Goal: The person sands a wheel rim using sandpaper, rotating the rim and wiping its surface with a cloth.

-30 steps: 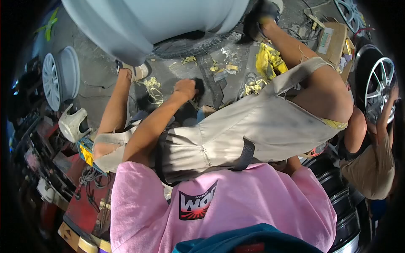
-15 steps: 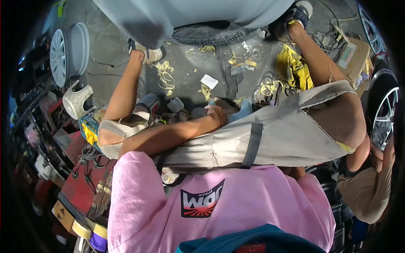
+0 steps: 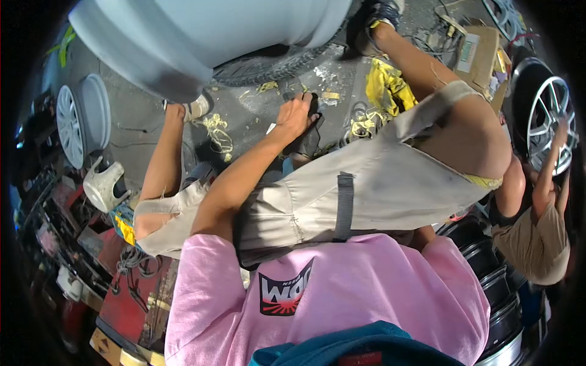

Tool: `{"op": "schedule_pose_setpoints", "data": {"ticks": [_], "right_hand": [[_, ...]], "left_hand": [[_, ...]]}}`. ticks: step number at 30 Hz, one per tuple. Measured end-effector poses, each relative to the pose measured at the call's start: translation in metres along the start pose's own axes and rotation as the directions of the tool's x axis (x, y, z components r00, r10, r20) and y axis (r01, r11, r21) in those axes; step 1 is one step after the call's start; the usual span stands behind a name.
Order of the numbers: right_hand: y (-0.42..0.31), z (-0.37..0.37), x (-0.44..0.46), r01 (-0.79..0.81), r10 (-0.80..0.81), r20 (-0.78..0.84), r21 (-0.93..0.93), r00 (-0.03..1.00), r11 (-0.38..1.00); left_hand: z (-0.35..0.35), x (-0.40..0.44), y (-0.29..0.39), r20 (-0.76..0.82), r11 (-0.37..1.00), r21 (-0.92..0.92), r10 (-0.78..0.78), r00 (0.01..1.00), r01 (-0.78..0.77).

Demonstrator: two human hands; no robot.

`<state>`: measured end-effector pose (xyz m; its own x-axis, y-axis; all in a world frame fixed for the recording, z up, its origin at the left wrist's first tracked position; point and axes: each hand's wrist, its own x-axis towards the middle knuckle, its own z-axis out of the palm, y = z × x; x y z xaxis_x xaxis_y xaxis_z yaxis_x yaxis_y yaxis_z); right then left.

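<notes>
My left hand (image 3: pixel 295 116) reaches across to the floor, its fingers closed on a dark, flat strip (image 3: pixel 310 139) that looks like a piece of cloth or sheet. Just above the hand, a large pale grey wheel rim (image 3: pixel 207 36) sits over a black tyre (image 3: pixel 268 66). Crumpled yellow masking tape (image 3: pixel 218 134) lies left of the hand, and more yellow scraps are scattered near it. Below the hand, a small light blue item is mostly covered by my leg. My right hand is hidden; only a bit of that arm shows beneath my thigh.
A yellow cloth or bag (image 3: pixel 390 88) lies on the right, before a cardboard box (image 3: pixel 479 58). Another pale rim (image 3: pixel 85 122) stands at left near a red toolbox (image 3: pixel 131 287). A co-worker's hand (image 3: pixel 560 131) is by a silver wheel (image 3: pixel 548 122) at right.
My left hand has moved forward from beside the light blue item to the dark strip and closed on it. My view has turned, so the large rim shows more.
</notes>
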<state>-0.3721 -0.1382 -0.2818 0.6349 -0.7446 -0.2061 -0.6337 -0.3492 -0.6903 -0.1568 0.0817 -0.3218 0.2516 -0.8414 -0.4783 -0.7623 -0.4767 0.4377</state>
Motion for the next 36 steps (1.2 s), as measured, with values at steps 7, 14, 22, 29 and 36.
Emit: {"op": "schedule_pose_setpoints", "data": {"ticks": [7, 14, 22, 29, 36], "right_hand": [[0.004, 0.027, 0.004, 0.016, -0.016, -0.01, 0.039, 1.0, 0.999], [0.005, 0.041, -0.006, 0.011, -0.009, -0.026, 0.086, 1.0, 0.996], [0.021, 0.039, -0.145, -0.104, 0.111, -0.028, 0.179, 0.993, 0.978], [0.027, 0.035, -0.24, -0.228, 0.241, -0.03, 0.224, 0.97, 0.948], [0.036, 0.031, -0.262, -0.223, 0.242, -0.058, 0.229, 0.969, 0.947]], "left_hand": [[0.056, 0.029, -0.012, 0.113, 0.997, 0.049, -0.063, 0.992, 0.058], [-0.017, 0.0, -0.106, 0.359, 0.975, 0.106, -0.223, 0.906, 0.198], [0.029, -0.039, -0.127, 0.337, 0.928, -0.082, -0.318, 0.886, 0.364], [0.133, -0.026, -0.192, 0.066, 0.988, 0.115, -0.107, 0.992, 0.099], [0.079, -0.031, -0.19, 0.753, 0.914, 0.341, -0.406, 0.517, 0.222]]}}
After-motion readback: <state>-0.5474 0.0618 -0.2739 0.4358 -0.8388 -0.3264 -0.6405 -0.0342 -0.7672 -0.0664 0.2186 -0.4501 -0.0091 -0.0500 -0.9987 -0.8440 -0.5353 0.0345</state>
